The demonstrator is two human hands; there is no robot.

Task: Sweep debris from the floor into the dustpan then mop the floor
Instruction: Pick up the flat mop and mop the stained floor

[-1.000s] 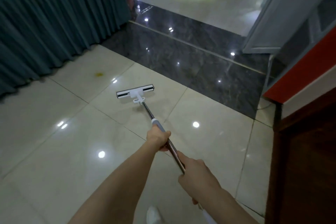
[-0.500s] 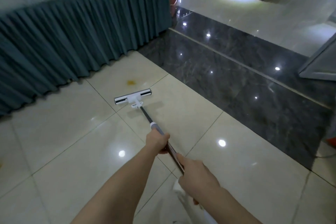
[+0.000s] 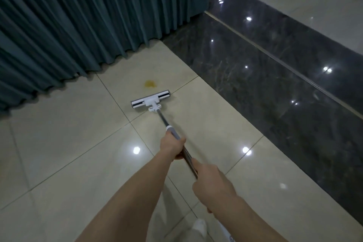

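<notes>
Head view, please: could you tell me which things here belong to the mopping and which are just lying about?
For the job: mop, yellow stain just beyond its head, cream floor tiles.
Just there: teal table skirt, dark marble strip.

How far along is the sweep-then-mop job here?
Sweeping looks done: no loose debris shows. Mopping is in hand: left hand and right hand grip the mop handle, its head flat on the tiles. Left: the yellow stain just beyond the head.

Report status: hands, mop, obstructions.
Left hand and right hand grip steel mop handle. White flat mop head on beige tile, short of yellow stain. Nothing between.
</notes>
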